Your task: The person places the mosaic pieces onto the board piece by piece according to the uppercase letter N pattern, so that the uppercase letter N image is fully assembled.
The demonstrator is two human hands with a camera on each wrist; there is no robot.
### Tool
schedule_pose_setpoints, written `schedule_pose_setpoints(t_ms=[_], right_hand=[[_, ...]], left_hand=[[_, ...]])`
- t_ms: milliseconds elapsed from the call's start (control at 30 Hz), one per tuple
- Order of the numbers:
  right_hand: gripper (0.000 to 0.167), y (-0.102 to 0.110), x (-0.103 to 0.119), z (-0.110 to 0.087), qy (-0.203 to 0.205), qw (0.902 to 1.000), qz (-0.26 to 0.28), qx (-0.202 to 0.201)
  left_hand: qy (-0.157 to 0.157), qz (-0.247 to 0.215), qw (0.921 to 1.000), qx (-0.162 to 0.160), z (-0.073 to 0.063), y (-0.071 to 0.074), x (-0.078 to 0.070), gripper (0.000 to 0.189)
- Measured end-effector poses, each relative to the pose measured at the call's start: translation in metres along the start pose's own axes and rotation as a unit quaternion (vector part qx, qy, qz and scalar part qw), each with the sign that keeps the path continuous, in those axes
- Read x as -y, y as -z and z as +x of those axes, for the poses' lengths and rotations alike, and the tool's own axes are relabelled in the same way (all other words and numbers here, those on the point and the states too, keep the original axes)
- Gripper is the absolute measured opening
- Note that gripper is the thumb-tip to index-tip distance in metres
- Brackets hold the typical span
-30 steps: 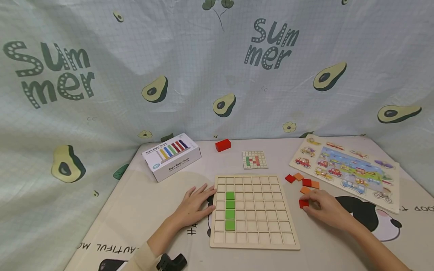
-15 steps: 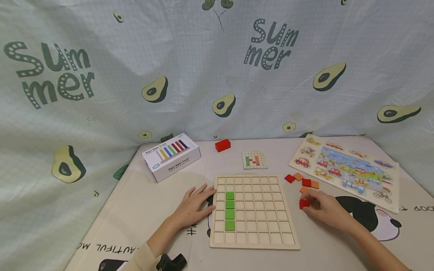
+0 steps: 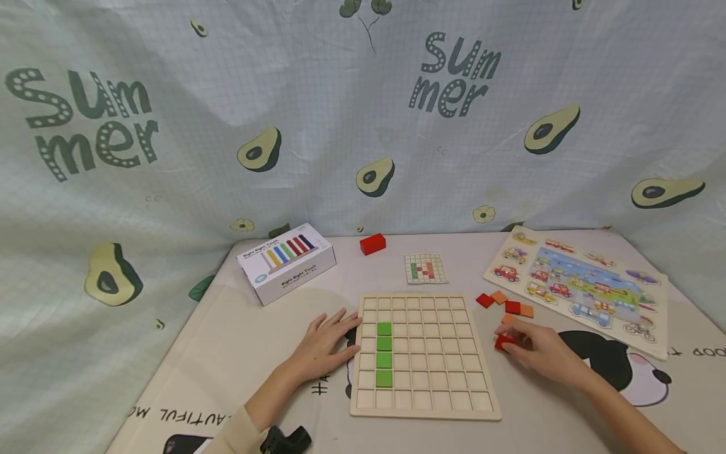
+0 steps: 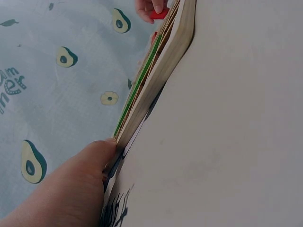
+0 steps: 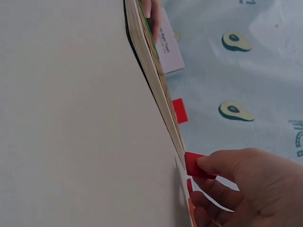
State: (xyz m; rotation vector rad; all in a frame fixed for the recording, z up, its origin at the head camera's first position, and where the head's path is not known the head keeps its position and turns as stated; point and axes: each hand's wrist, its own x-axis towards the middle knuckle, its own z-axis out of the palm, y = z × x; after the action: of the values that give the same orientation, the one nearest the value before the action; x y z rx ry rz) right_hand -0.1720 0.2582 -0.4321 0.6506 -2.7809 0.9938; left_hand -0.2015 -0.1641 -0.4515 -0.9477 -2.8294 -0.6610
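Note:
A wooden grid board (image 3: 420,398) lies flat on the table, with several green square tiles (image 3: 384,360) in one column near its left side. My left hand (image 3: 322,348) rests at the board's left edge, fingers spread and fairly straight, fingertips touching the rim. Right of the board, my right hand (image 3: 539,350) pinches a red square tile (image 5: 198,165) between thumb and fingers; the right wrist view shows it tilted. Just beyond that hand lie loose orange tiles (image 3: 499,297) and red tiles (image 3: 484,301), one orange tile partly hidden by the fingers.
Behind the board lies a small pattern card (image 3: 426,269) with green and red squares. A red block (image 3: 372,244) and a white printed box (image 3: 289,265) stand at the back. A vehicle picture puzzle (image 3: 578,290) lies at the right. A printed cloth (image 3: 317,94) hangs behind.
My right hand has shifted slightly left with the red tile, which now tilts differently. My left hand and the green tiles stay in place.

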Motion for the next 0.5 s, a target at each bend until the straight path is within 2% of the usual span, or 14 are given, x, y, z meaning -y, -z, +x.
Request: schedule_pose_setpoints(t_ms=[167, 500], right_hand=[[0.023, -0.003, 0.008, 0.006, 0.033, 0.9991, 0.025, -0.007], [0.022, -0.013, 0.026, 0.026, 0.074, 0.9962, 0.043, 0.020]], left_hand=[[-0.002, -0.001, 1.0000, -0.002, -0.001, 0.000, 0.001, 0.058], [-0.001, 0.000, 1.0000, 0.000, -0.001, 0.000, 0.000, 0.058]])
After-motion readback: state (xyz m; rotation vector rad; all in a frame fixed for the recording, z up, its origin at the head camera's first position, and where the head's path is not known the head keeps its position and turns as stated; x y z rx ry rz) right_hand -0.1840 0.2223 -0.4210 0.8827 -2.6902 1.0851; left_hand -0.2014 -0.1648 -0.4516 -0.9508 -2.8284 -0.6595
